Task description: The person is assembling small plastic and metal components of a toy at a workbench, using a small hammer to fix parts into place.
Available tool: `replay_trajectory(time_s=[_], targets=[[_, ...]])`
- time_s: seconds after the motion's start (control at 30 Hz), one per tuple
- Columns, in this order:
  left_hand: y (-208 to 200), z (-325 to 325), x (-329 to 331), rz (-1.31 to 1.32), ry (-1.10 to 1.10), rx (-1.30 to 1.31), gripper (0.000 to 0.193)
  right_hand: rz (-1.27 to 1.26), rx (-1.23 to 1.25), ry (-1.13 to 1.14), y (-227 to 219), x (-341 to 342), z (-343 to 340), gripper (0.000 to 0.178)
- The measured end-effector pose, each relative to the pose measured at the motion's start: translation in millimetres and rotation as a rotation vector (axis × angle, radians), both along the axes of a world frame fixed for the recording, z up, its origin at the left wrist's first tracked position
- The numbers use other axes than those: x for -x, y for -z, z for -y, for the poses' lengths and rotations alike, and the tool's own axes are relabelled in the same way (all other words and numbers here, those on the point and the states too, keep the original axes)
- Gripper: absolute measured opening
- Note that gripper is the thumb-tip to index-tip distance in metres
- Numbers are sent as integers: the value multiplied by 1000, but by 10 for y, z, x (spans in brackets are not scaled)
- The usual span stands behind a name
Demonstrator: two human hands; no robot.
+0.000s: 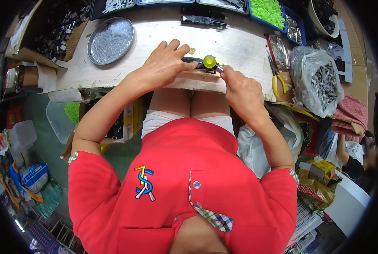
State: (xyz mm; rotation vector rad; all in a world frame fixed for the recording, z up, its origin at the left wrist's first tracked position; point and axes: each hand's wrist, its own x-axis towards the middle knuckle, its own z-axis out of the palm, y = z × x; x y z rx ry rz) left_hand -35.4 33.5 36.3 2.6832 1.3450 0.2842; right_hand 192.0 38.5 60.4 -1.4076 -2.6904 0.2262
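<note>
My left hand (165,63) presses thumb and fingers against a dark elongated part (193,62) near the front edge of the white workbench (163,29). Beside that part stands a round, translucent yellow-green knob (209,62), seen from above; what it belongs to cannot be made out. My right hand (244,91) is closed, its fingertips around a thin reddish and silver piece (219,68) that reaches toward the knob. Most of that piece is hidden by my fingers. Farther back on the bench lies a black elongated assembly (203,21).
At left are a round metal dish of greyish grease (110,41) and a cardboard box of small black parts (62,34). Trays, one with green pieces (267,12), line the back. Yellow-handled pliers (278,80) and a plastic bag of grey parts (318,80) lie right.
</note>
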Motion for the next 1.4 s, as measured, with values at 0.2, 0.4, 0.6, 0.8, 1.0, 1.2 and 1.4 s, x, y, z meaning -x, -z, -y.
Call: replay_trajectory(time_s=[0.2,0.4,0.6,0.8,1.0,1.2,1.4], targets=[[8,-2,-9,16,-31,7,44,-130,-63,-26,6,-104,-43,10],[-6,-6,-38,9,-19,-19,43,-26,-117,-40,132,-90,49,13],[38,-122,60,235,-172,170,42,-63,-51,-68,-14,-67,-117,9],[102,-48,33,394,-283,178,58,-681,-177,-179,75,132,-28,15],[206,124,-10,551,-364,-10,58,-645,-49,-93,-52,293,-183,8],[325,284,-141,423,-436,-342,39,-82,163,8,-133,395,-455,18],[506,533,-605,434,-304,-377,32,-756,13,-70,-104,490,-342,18]])
